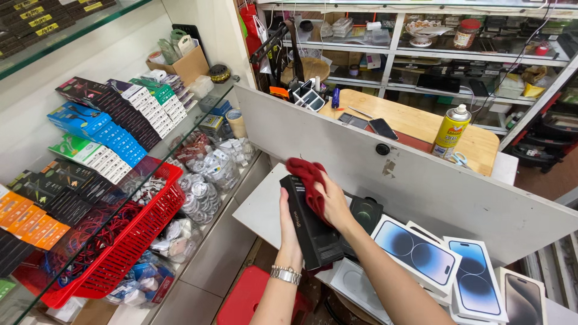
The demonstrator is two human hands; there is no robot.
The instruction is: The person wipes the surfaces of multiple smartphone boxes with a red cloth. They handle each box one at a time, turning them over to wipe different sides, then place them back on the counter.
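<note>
A long black box (310, 224) is gripped along its left edge by my left hand (288, 225), which wears a silver watch at the wrist. My right hand (333, 201) presses a red cloth (308, 179) against the box's upper face. The box is held a little above a white shelf (259, 201). Just to its right lies another black box (367, 213), and beyond it white phone boxes (418, 253) lie overlapping.
A white partition (421, 180) stands behind the shelf, with a wooden bench, a yellow spray can (451, 129) and phones (383, 128) beyond it. On the left are a glass counter with boxed accessories (114, 135) and a red basket (129, 232). A red stool (247, 298) stands below.
</note>
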